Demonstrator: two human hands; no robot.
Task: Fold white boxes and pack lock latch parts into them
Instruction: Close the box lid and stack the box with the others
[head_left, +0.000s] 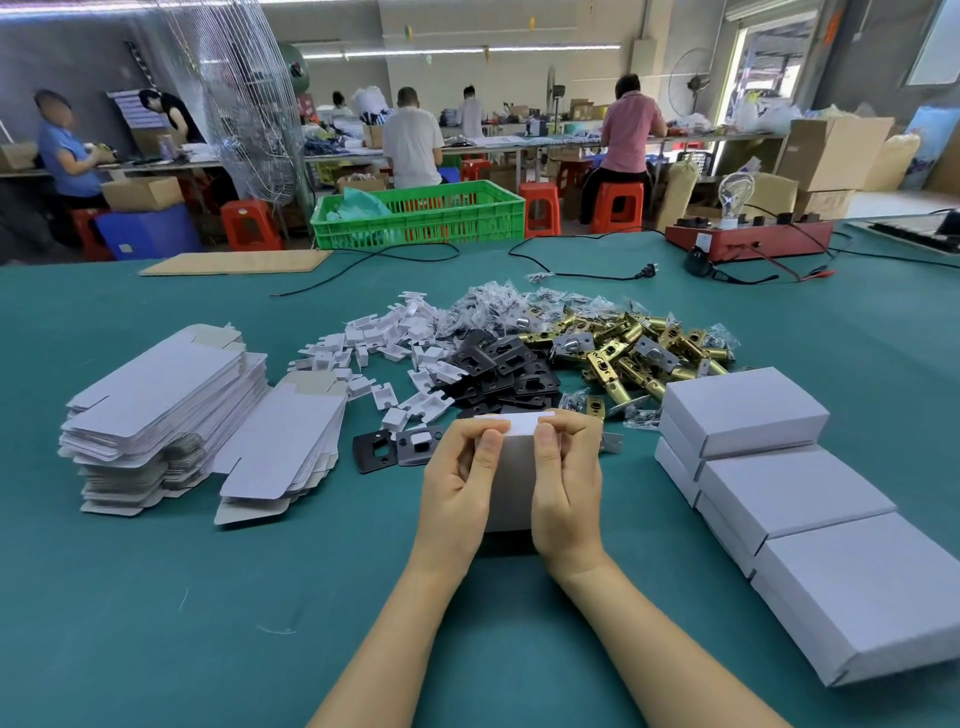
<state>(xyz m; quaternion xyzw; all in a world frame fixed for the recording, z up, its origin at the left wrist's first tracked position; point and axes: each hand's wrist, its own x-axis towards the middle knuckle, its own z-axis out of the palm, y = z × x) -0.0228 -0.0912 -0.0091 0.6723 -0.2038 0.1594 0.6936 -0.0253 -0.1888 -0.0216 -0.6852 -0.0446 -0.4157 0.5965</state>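
A white box stands on the green table in front of me, held from both sides. My left hand grips its left side with the thumb on the top flap. My right hand grips the right side, thumb also on the flap. Behind the box lie black strike plates, brass latch bolts, white plastic inserts and small bagged screws. Two black plates lie just left of the box. Flat unfolded boxes are stacked at the left.
Several closed white boxes are lined up at the right. A red test device with a bulb and cables sits at the back right, a flat cardboard sheet at the back left. Beyond the table stand a green crate and seated workers.
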